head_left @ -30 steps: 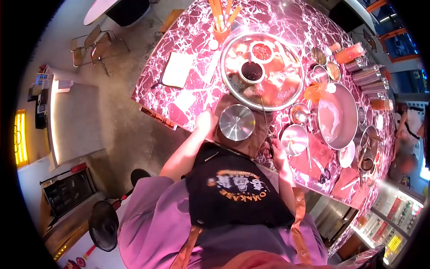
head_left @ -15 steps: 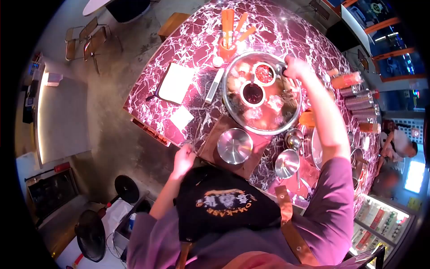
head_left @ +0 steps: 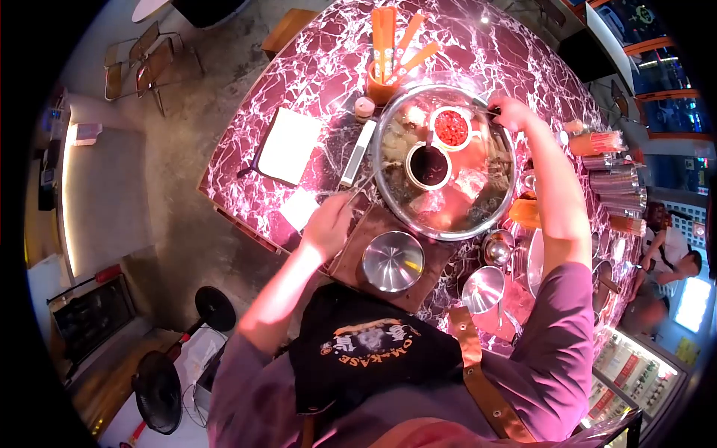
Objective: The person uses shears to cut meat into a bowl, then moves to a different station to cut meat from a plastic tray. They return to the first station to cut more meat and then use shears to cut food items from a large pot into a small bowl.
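While a red-brown marble table with white veining fills the middle of the view, a grey concrete floor lies to its left, with folding chairs farther off and a black fan low down. On the right stand a lit display cabinet and another person by the table's far end.

Broad and round, with a shiny metal rim, the pot sits on the marble between the two hands; it holds liquid, pale and pinkish chunks, and two white bowls, one with red chopped bits, one with dark sauce. Nearer the body, a smooth steel bowl rests on a flat brown mat. Orange paper sleeves fan out of an orange cup just beyond the pot.

Half a second ago the left hand was down by the table edge; now it is over the table, nearer the pot, fingers curled together on a thin utensil. The right hand remains at the pot's far right rim, fingers bent beside something dark; whether they grip it, I cannot tell.
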Available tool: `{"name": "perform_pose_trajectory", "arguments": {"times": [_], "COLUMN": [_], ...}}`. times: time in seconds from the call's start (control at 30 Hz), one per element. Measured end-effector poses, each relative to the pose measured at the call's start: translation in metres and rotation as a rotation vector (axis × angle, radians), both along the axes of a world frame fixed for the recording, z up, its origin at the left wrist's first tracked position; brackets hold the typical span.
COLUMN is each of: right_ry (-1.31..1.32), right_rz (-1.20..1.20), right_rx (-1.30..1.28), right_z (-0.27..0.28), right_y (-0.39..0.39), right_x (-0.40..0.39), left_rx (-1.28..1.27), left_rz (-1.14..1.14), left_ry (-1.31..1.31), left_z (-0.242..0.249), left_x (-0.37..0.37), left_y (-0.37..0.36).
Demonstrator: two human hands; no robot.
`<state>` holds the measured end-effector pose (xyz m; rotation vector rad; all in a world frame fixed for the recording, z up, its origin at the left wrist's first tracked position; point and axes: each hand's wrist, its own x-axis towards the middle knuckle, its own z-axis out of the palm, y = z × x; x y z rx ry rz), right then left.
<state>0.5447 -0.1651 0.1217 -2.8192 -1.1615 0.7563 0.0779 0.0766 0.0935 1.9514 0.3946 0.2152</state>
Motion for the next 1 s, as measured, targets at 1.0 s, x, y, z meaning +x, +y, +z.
{"name": "perform_pose_trajectory", "arguments": {"times": [1.0], "right_ry": [-0.311], "right_rz": [-0.021], "right_rx": [-0.018], "right_z": [0.038], "right_y": [-0.063], "right_x": [-0.039], "left_rx": [-0.154], "left_rz": [0.084], "left_ry": [0.403], "left_z": [-0.100], "left_x": [0.307], "left_y": [-0.015]}}
